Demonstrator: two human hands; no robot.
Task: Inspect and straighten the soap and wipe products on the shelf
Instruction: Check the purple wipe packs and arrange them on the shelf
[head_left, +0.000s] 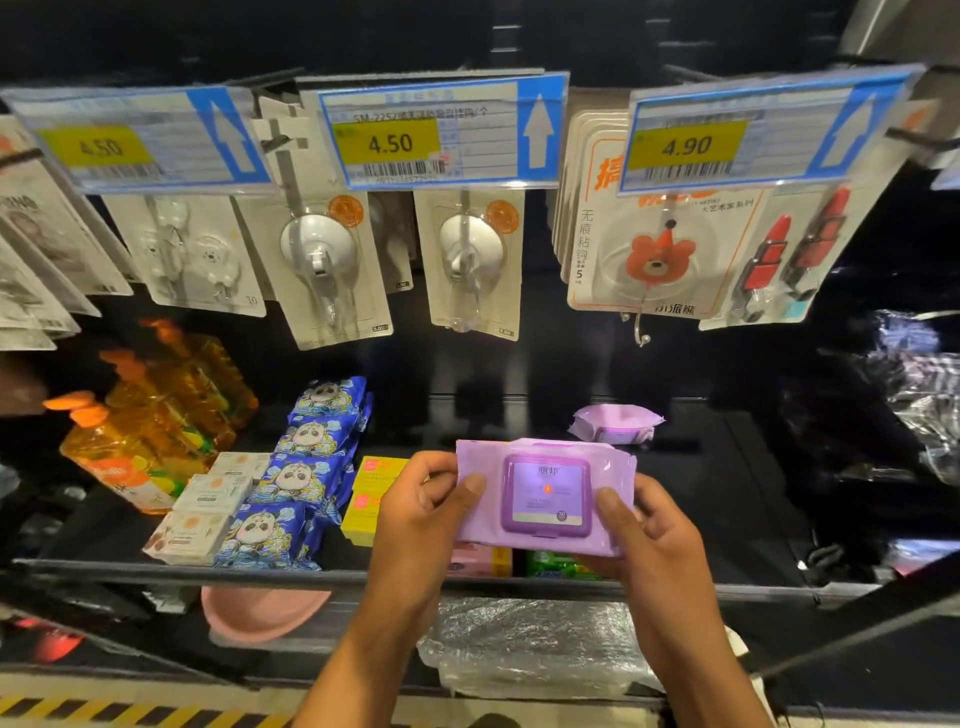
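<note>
I hold a purple wipe pack (545, 493) with a darker purple lid above the shelf's front. My left hand (423, 512) grips its left end, thumb on top. Its right end is held by my right hand (649, 540), thumb beside the lid. A second purple wipe pack (615, 422) lies flat deeper on the black shelf (727, 467). To the left stands a row of blue panda-print packs (306, 467), then white soap boxes (208, 504) and yellow soap boxes (369, 493). Pink and green soap packs (550, 565) sit under the held pack, partly hidden.
Orange bottles (150, 415) fill the shelf's left end. Carded hooks hang above behind price tags (441, 132). The shelf's front rail (208, 574) runs across. Below are a pink basin (260, 613) and a plastic-wrapped bundle (530, 649). Crinkled packaging (919, 395) lies at right.
</note>
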